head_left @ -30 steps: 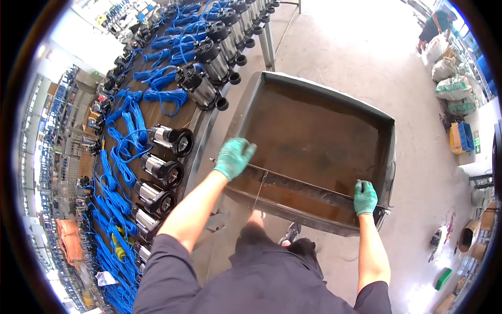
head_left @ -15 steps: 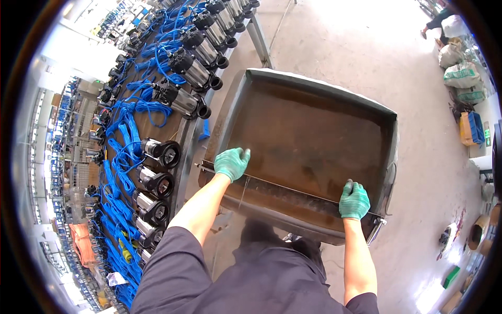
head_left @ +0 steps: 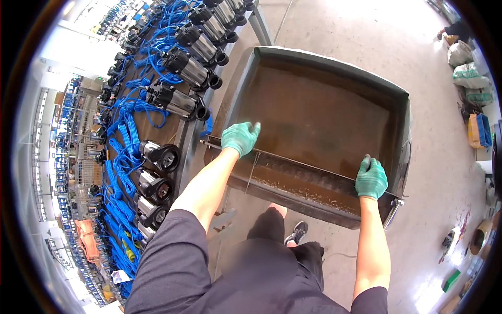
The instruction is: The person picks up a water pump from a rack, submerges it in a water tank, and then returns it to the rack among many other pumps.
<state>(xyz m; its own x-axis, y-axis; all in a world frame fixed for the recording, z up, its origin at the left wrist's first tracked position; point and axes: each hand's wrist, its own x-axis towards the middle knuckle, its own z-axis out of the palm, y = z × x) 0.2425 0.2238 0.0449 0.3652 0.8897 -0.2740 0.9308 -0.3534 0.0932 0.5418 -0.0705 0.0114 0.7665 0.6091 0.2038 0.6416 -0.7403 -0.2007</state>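
Note:
A wide, dark metal tank [head_left: 329, 60] holds murky brown water [head_left: 319, 120]. A thin metal bar [head_left: 308, 165] runs across it near the side closest to me. My left hand [head_left: 240, 138], in a green glove, is closed on the bar's left part with the thumb pointing up and inward. My right hand [head_left: 372, 178], gloved alike, is closed near its right end. Most of the fingers of both hands are hidden beneath the gloves' backs. Between the bar and the near wall, light bubbles or specks float in a narrow strip of water [head_left: 298, 188].
Left of the tank stands a long bench with several steel pumps [head_left: 183, 102] and coiled blue cables [head_left: 125, 152]. A bench leg [head_left: 260, 27] stands by the tank's far left corner. My shoe [head_left: 298, 232] is below the near wall. Sacks [head_left: 469, 76] and a green box [head_left: 451, 281] lie far right.
The tank and both my hands have shifted forward and slightly right relative to the bench. My leg and shoe show more clearly below the tank. Both hands keep their hold on the bar.

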